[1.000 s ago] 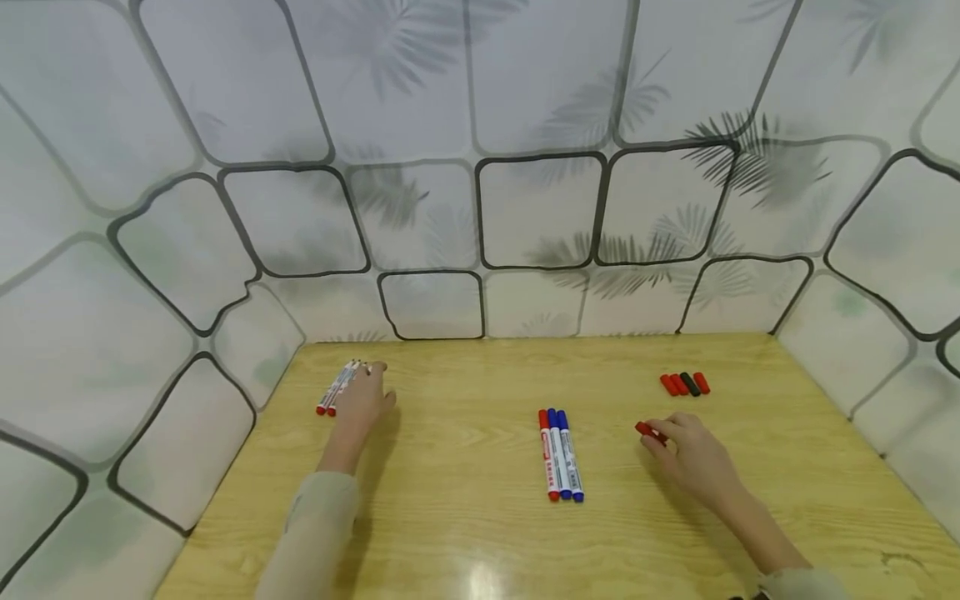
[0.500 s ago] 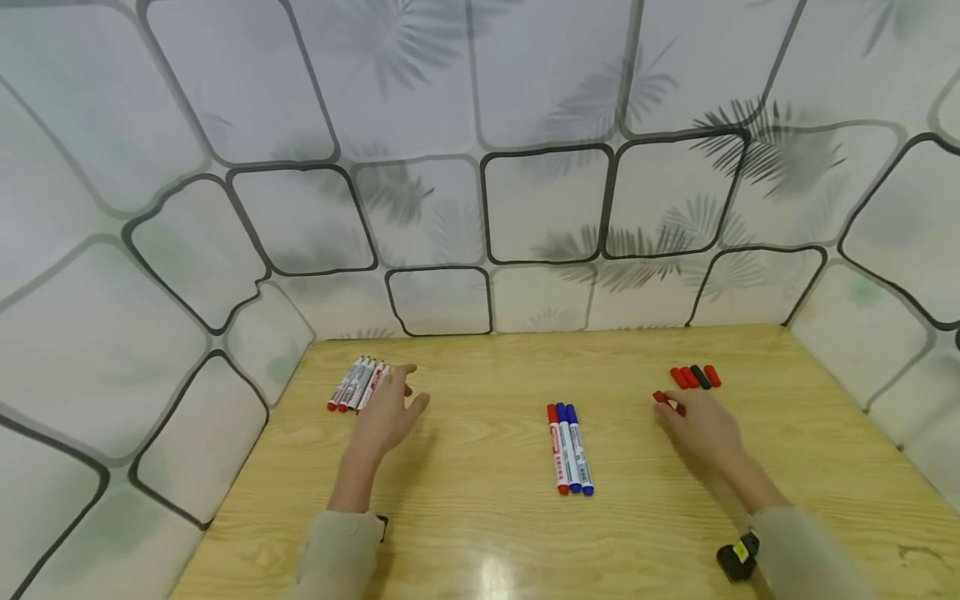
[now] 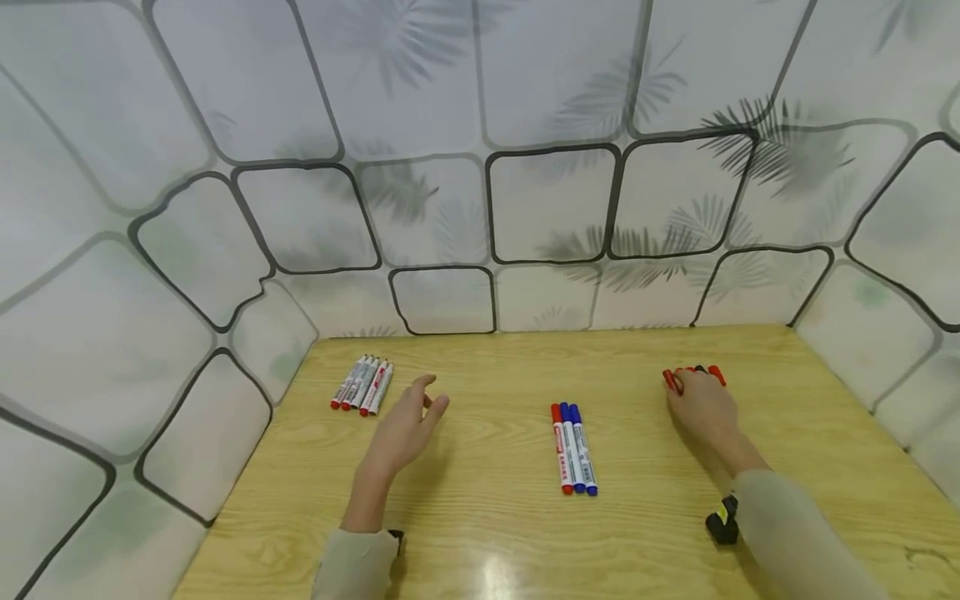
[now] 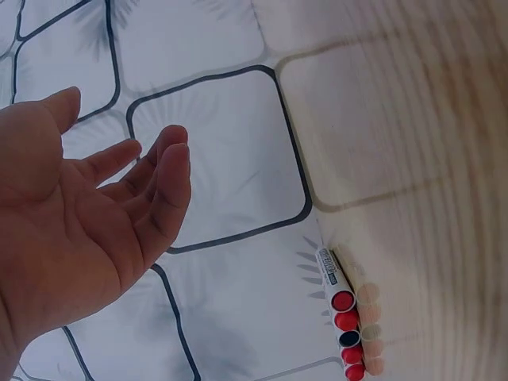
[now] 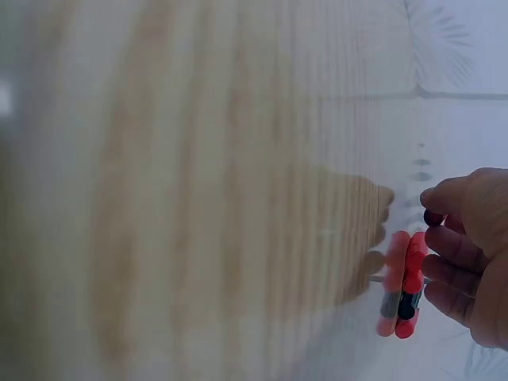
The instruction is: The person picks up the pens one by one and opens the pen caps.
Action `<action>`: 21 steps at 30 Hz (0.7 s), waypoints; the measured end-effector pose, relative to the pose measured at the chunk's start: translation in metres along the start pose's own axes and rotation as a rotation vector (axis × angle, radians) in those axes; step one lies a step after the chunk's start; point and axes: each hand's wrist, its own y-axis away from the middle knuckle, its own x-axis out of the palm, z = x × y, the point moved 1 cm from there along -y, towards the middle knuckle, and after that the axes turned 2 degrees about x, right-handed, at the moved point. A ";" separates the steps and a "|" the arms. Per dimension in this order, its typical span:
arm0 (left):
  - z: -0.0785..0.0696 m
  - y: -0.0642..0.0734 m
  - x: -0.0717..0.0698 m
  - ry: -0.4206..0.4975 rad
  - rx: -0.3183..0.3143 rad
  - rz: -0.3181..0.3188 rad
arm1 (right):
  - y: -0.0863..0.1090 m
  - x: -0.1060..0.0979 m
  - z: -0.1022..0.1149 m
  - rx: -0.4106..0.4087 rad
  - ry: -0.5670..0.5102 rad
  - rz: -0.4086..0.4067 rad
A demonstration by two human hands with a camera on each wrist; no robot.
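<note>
Desk (image 3: 480, 517) of yellow wood grain under everything. Over it, two bare hands: left hand (image 3: 401, 429) raised on the left side, fingers spread and loosely bent, holding nothing; right hand (image 3: 703, 408) well apart at far right, fingers pinching.

Between the hands, three capped white-barrelled markers (image 3: 572, 447), one red and two blue, side by side, long axes running away from the person; neither hand touches them. Left of the left hand and nearest to it, a slanted row of five uncapped white markers (image 3: 364, 382), bare tips pointing away from the person, apart from the fingers.

Smaller: row of four short plastic caps (image 5: 412, 281), red, red, black, red, partly hidden behind the right hand in the head view. Smallest: single red plastic cap (image 3: 670, 380) between right thumb and finger, just beside the row's left end. Long axis slants away and leftward, roughly parallel to the row's visible right-end cap. Right hand is far nearer the row than the left. Cannot tell whether the pinched cap touches its neighbour or the desk.
</note>
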 end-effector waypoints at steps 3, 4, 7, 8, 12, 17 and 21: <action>-0.002 0.001 0.001 0.006 0.007 0.000 | -0.005 0.001 -0.003 0.011 0.013 -0.025; -0.003 0.001 0.000 0.005 0.009 -0.003 | -0.006 0.002 -0.004 0.013 0.016 -0.030; -0.002 0.001 0.000 0.001 0.016 -0.012 | -0.008 0.002 -0.007 0.005 0.041 -0.042; -0.002 0.001 0.000 -0.001 0.016 -0.015 | -0.008 0.002 -0.007 0.003 0.050 -0.042; -0.001 0.002 -0.001 -0.002 0.010 -0.013 | -0.010 0.004 -0.010 -0.001 0.077 -0.046; 0.000 0.004 -0.002 -0.014 0.001 -0.016 | -0.009 0.006 -0.012 0.015 0.084 -0.061; 0.002 0.003 -0.003 -0.014 0.001 -0.021 | -0.007 0.004 -0.008 0.026 0.078 -0.085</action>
